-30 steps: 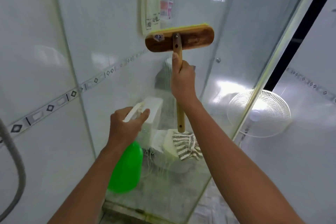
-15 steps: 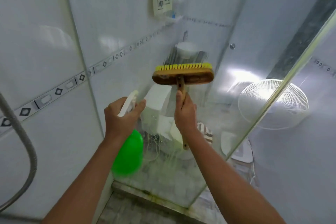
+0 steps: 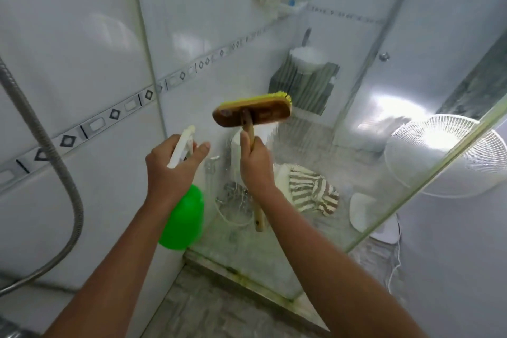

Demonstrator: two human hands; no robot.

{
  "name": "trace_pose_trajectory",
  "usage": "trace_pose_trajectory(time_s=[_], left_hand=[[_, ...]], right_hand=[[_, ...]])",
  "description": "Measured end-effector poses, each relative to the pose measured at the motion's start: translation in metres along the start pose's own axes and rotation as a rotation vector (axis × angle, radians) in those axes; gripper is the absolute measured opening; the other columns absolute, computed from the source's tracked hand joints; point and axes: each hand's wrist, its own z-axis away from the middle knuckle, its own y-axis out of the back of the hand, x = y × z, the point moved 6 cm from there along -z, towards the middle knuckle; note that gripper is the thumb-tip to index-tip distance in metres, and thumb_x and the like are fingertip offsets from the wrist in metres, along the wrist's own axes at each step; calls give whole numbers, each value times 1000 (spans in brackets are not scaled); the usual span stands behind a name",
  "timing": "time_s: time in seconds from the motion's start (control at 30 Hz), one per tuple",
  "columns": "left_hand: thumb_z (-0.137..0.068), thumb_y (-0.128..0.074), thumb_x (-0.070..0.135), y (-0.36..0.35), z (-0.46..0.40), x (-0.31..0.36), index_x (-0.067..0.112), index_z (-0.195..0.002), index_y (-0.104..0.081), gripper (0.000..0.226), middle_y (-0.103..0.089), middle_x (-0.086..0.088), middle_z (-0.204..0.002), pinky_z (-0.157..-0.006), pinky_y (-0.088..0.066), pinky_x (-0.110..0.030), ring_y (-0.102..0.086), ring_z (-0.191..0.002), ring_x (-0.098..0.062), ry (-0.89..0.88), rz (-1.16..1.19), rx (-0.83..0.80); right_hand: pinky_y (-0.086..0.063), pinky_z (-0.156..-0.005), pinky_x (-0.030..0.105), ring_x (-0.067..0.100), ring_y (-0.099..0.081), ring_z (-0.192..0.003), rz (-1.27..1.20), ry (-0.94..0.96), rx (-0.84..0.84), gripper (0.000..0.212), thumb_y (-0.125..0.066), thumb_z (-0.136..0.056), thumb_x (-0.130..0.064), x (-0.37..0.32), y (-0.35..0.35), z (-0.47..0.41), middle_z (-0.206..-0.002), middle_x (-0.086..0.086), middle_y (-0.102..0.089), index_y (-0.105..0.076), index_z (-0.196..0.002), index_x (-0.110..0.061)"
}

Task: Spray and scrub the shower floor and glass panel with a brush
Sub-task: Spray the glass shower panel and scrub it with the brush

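Observation:
My right hand (image 3: 256, 166) grips the wooden handle of a scrub brush (image 3: 252, 114), whose brown head with yellow bristles faces the glass panel (image 3: 315, 151) in front of me. The bristles lie against or very close to the glass; contact is hard to tell. My left hand (image 3: 172, 163) grips the white trigger head of a green spray bottle (image 3: 183, 221), which hangs below the hand, left of the brush. Wet streaks run down the glass below the brush. The grey shower floor (image 3: 216, 307) shows at the bottom.
A metal shower hose (image 3: 59, 162) curves down the tiled wall on the left. Behind the glass are a toilet, a striped cloth (image 3: 312, 192), a white fan (image 3: 444, 156) and a wall shelf (image 3: 292, 7). A raised sill (image 3: 247, 274) runs under the glass.
The brush has come down the glass from above head height to chest height, and my right hand lowered with it. The left hand with the bottle stayed about level.

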Motion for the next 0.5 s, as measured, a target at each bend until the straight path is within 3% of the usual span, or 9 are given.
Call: trace_pose_trajectory(time_s=[0.13,0.23,0.37,0.5], left_hand=[[-87,-83,31,19,-3,-5,7,-83,-70,27,-63,-8,-68,-51,-38,-10,-49,-54,-5,19,-16,42],[-88,-83,30,26,0,-10,7,-82,-69,28,-60,-8,-67,-51,-38,-12,-47,-54,-6,34,-1,62],[-87,-83,28,28,9,-18,8,-80,-68,26,-58,-5,-64,-51,-37,-11,-48,-54,-6,42,-11,68],[-87,-84,28,28,16,-33,10,-79,-68,25,-60,-10,-65,-52,-37,-14,-46,-55,-7,39,-43,39]], right_hand=[[-34,-45,14,4,-45,-51,-94,160,86,42,-34,-103,-47,-112,28,-59,-60,-8,-47,-50,-79,-16],[-38,-44,13,4,-47,-50,-117,206,106,42,-35,-102,-48,-134,22,-72,-60,-8,-48,-53,-82,-15],[-47,-49,35,16,-55,-55,-85,132,56,47,-32,-101,-52,-50,-25,-40,-64,0,-54,-54,-89,-12],[-46,-58,33,20,-60,-67,74,-60,-137,49,-29,-99,-56,82,-67,22,-78,7,-62,-55,-100,-14]])
